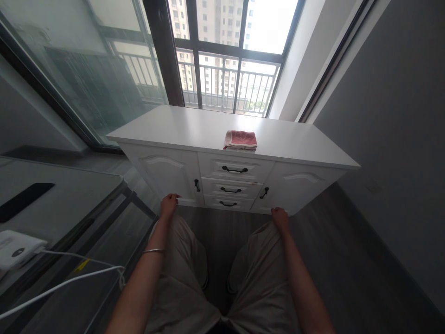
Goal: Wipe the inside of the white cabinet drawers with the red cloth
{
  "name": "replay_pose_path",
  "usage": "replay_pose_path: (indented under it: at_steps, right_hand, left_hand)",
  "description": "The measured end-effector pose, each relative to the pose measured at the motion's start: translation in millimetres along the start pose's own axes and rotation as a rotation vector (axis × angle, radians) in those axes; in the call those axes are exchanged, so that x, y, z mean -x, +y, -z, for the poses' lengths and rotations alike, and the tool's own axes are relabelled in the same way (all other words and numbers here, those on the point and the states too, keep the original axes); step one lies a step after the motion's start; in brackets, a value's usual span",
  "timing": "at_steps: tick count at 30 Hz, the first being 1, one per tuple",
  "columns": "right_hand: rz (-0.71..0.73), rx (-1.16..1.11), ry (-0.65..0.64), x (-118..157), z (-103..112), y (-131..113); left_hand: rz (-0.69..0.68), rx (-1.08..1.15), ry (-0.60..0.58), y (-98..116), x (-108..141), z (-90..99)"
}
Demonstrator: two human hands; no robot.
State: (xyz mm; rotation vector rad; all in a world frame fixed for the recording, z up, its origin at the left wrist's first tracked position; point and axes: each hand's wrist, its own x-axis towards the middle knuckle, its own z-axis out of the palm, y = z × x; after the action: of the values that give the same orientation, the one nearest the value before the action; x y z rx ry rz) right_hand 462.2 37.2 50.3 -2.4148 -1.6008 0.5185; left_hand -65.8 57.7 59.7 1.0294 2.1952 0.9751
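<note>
My left hand (169, 205) is at my left knee, in front of the lower left door of a white cabinet (167, 174). Its fingers are curled together; what they hold, if anything, is too small to tell. By my right knee is my right hand (280, 218), also closed, near the bottom of the cabinet's right door. Whether trouser cloth is pinched in it cannot be made out. A folded red and white cloth (240, 140) lies on the cabinet top, near its front edge and above three drawers with dark handles (235, 170). Drawers and doors are closed.
At the left stands a table (86, 185) with a dark phone (26, 199), a white device (19, 250) and white cables (69, 285) hanging over its edge. Behind the cabinet are a window (222, 55) and glass panel. A grey wall (389, 139) rises at the right.
</note>
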Motion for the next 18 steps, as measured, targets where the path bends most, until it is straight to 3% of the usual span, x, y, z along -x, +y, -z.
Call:
replay_pose_path:
  at_steps: [18]
  right_hand:
    - [-0.001,0.005,0.012,4.7,4.2,-4.9]
  left_hand:
    - [-0.007,-0.034,-0.019,5.9,6.7,3.0]
